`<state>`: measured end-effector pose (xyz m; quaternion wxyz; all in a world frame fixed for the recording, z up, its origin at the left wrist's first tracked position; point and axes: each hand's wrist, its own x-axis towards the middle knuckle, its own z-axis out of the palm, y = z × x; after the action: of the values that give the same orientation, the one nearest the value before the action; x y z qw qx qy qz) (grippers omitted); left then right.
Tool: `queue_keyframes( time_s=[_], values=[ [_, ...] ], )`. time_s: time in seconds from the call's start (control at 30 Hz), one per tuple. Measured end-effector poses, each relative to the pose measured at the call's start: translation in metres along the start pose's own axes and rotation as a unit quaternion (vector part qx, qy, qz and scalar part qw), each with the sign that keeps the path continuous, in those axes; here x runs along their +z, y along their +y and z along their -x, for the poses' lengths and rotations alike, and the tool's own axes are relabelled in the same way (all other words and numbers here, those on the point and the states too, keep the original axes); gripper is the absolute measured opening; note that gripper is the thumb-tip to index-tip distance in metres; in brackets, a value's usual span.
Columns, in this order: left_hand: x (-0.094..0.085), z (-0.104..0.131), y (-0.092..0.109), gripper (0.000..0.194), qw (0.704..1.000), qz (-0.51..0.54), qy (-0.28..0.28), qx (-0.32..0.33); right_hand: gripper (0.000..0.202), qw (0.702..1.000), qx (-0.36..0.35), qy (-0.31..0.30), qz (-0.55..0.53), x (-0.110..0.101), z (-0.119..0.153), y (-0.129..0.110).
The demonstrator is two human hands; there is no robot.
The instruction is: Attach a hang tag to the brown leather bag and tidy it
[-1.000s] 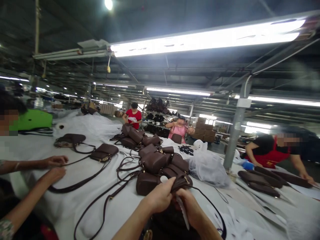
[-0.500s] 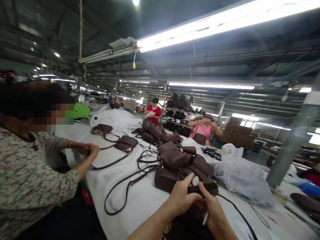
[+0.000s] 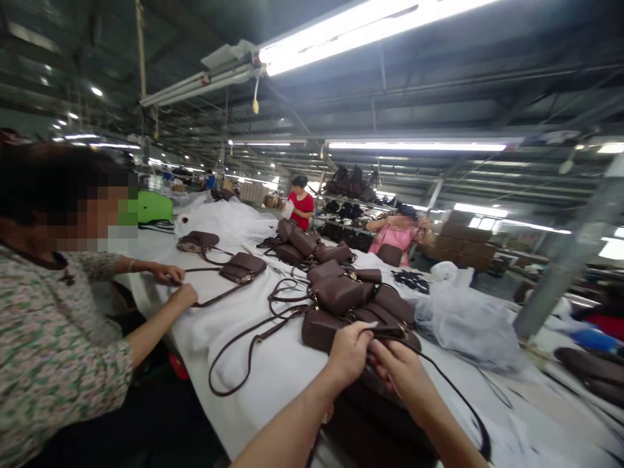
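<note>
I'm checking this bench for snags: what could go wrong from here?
The long strap lies looped in front of the bag pile and might catch if a bag is pulled away. The pile is stacked loosely, so nudging it with the left hand could make an upper bag slide.

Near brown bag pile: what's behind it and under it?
Behind the near brown bag pile are more brown bags and small black pieces. White covering shows at its edge; anything directly underneath is hidden.
</note>
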<state>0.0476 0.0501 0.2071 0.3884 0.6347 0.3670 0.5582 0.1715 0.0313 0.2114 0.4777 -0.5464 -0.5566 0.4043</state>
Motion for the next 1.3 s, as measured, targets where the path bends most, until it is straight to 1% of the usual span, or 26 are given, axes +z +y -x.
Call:
queue_keyframes(
  time_s=[0.1, 0.17, 0.23, 0.27, 0.37, 0.4, 0.43, 0.5, 0.57, 0.6, 0.7, 0.8, 0.87, 0.93, 0.97, 1.0, 1.07, 1.17, 1.3],
  values=[
    [-0.004, -0.005, -0.003, 0.029, 1.000, -0.014, -0.023, -0.008, 0.041, 0.992, -0.088, 0.009, 0.094, -0.009, 0.010, -0.011],
    [-0.005, -0.007, -0.006, 0.027, 0.999, -0.016, -0.049, 0.004, 0.034, 0.989, -0.109, -0.017, 0.097, -0.014, 0.016, -0.019],
    [-0.006, -0.007, -0.008, 0.026, 0.998, -0.010, -0.067, 0.011, 0.033, 0.990, -0.108, -0.068, 0.059, -0.018, 0.019, -0.027],
    [-0.007, -0.007, -0.009, 0.026, 0.997, -0.004, -0.073, 0.008, 0.037, 0.990, -0.106, -0.093, 0.031, -0.020, 0.019, -0.031],
    [-0.009, -0.007, -0.011, 0.027, 0.997, 0.013, -0.078, 0.001, 0.060, 0.981, -0.094, -0.163, -0.052, -0.024, 0.019, -0.038],
    [-0.009, -0.007, -0.010, 0.028, 0.997, 0.011, -0.078, 0.005, 0.061, 0.979, -0.083, -0.172, -0.067, -0.025, 0.017, -0.039],
    [-0.010, -0.006, -0.010, 0.028, 0.997, 0.004, -0.078, 0.009, 0.057, 0.981, -0.077, -0.164, -0.065, -0.026, 0.016, -0.040],
    [-0.009, -0.004, -0.007, 0.028, 0.996, -0.019, -0.079, 0.022, 0.044, 0.989, -0.097, -0.109, -0.014, -0.028, 0.012, -0.040],
    [-0.009, -0.002, -0.005, 0.028, 0.995, -0.042, -0.083, 0.033, 0.042, 0.990, -0.125, -0.049, 0.035, -0.029, 0.008, -0.039],
    [-0.008, -0.002, -0.004, 0.029, 0.994, -0.053, -0.087, 0.038, 0.043, 0.991, -0.121, -0.037, 0.042, -0.030, 0.007, -0.039],
    [-0.007, -0.001, -0.004, 0.029, 0.989, -0.104, -0.093, 0.042, 0.046, 0.996, -0.071, -0.041, 0.020, -0.029, 0.002, -0.037],
    [-0.007, -0.001, -0.007, 0.029, 0.983, -0.153, -0.092, 0.040, 0.056, 0.996, -0.079, -0.026, 0.037, -0.026, -0.003, -0.034],
    [-0.006, -0.001, -0.009, 0.029, 0.979, -0.174, -0.097, 0.036, 0.061, 0.992, -0.077, -0.039, 0.096, -0.025, -0.007, -0.031],
    [-0.004, -0.001, -0.011, 0.028, 0.976, -0.192, -0.101, 0.034, 0.048, 0.978, -0.075, -0.061, 0.185, -0.024, -0.011, -0.029],
    [-0.003, -0.001, -0.012, 0.028, 0.974, -0.199, -0.103, 0.037, 0.041, 0.968, -0.082, -0.062, 0.229, -0.024, -0.013, -0.028],
    [-0.002, -0.001, -0.013, 0.027, 0.973, -0.204, -0.103, 0.042, 0.037, 0.957, -0.096, -0.052, 0.268, -0.024, -0.015, -0.028],
    [-0.001, -0.001, -0.015, 0.025, 0.971, -0.208, -0.101, 0.053, 0.036, 0.941, -0.127, -0.021, 0.313, -0.025, -0.020, -0.029],
    [-0.002, 0.000, -0.015, 0.024, 0.974, -0.199, -0.086, 0.065, 0.037, 0.939, -0.146, -0.004, 0.311, -0.026, -0.025, -0.029],
    [-0.003, 0.003, -0.011, 0.032, 0.982, -0.166, -0.051, 0.070, 0.040, 0.951, -0.135, -0.017, 0.279, -0.025, -0.029, -0.026]
  ],
)
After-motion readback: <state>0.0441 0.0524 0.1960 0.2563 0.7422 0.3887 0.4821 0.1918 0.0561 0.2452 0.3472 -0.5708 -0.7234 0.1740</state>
